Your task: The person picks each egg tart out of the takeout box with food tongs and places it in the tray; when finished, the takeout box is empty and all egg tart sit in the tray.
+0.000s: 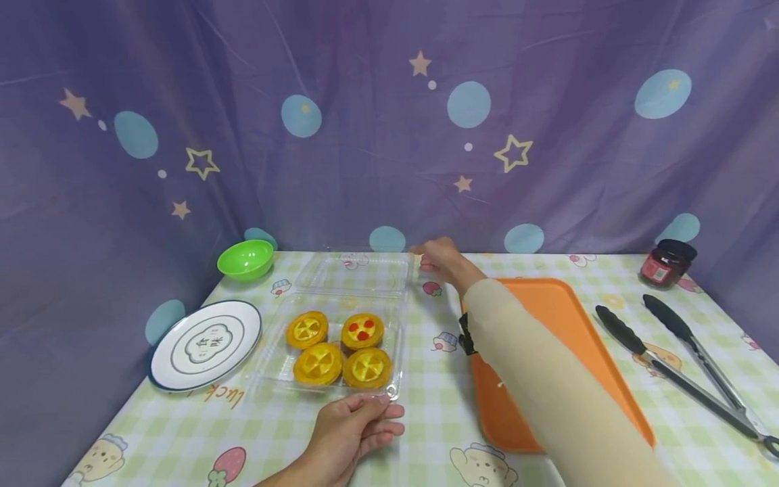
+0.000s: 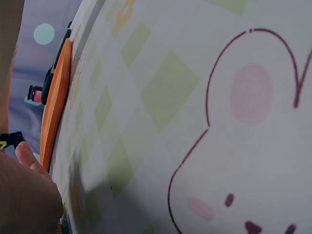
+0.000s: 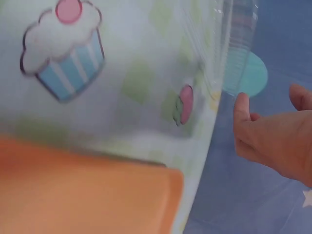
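A clear plastic hinged box (image 1: pixel 274 352) lies with its lid (image 1: pixel 359 274) folded back toward the curtain. Several yellow egg tarts (image 1: pixel 368 368) sit together in the base, one topped with red pieces. My left hand (image 1: pixel 349 433) pinches the box's front right corner tab, thumb uppermost. At the lid's far right corner is my right hand (image 1: pixel 447 260). In the right wrist view, a fingertip of this hand (image 3: pixel 273 136) meets the lid's edge (image 3: pixel 236 48), while the thumb stands apart. The left wrist view shows only part of the left hand (image 2: pixel 29 190).
Right of the box lies an orange tray (image 1: pixel 548 304), partly under the right forearm. Black-tipped tongs (image 1: pixel 688 379) and a dark-lidded jar (image 1: pixel 666 264) are farther right. On the left are a white plate (image 1: pixel 237 325) and a green bowl (image 1: pixel 246 260). A purple curtain (image 1: pixel 365 169) hangs behind.
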`<state>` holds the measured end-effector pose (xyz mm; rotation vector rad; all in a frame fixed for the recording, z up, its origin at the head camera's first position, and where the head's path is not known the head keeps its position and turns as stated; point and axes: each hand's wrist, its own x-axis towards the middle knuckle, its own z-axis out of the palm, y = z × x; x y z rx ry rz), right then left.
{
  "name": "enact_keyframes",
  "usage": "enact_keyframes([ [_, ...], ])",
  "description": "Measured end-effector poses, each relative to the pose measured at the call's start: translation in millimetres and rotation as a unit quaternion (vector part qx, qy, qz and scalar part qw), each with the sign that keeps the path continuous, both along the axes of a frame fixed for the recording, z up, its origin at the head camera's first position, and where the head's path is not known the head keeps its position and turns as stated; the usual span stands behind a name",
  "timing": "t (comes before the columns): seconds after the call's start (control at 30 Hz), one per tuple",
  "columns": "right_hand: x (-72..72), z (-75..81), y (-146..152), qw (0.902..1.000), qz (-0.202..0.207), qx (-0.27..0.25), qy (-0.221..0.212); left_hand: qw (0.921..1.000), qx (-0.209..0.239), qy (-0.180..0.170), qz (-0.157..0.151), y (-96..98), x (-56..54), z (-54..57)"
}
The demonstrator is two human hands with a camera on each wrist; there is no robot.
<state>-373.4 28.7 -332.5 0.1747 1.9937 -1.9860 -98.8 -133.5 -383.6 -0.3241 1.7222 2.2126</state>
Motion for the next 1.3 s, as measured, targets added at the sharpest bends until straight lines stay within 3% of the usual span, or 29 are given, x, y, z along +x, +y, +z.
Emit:
enact_keyframes([
  [0.3, 3.8, 23.9, 61.3, 0.9943, 0.069, 0.028, 0.076, 0.9994, 0.007, -0.022, -0.026, -3.6, 1.9, 1.6],
  [0.6, 37.8, 34.5, 121.0, 0.9757, 0.136, 0.11, 0.132, 0.9976, -0.024, -0.021, -0.062, -19.3, 8.5, 11.3],
  [0.83, 63.3, 32.3, 146.7, 0.9672, 0.149, 0.13, 0.159, 0.9973, -0.027, 0.0, -0.067, -23.9, 5.2, 21.6],
  [0.93, 73.8, 32.3, 157.7, 0.9616, 0.145, 0.156, 0.173, 0.9982, -0.027, 0.012, -0.052, -29.2, 1.8, 27.8],
  [1.07, 85.5, 33.0, 173.2, 0.9481, 0.131, 0.209, 0.2, 0.998, -0.056, 0.03, 0.004, -42.3, -5.1, 39.7],
  [1.2, 94.9, 32.2, 190.1, 0.9367, 0.114, 0.249, 0.219, 0.9918, -0.094, 0.047, 0.073, -58.0, -13.4, 49.1],
  [1.3, 100.6, 29.7, 204.2, 0.9343, 0.108, 0.261, 0.218, 0.9867, -0.114, 0.053, 0.103, -70.4, -19.9, 52.9],
])
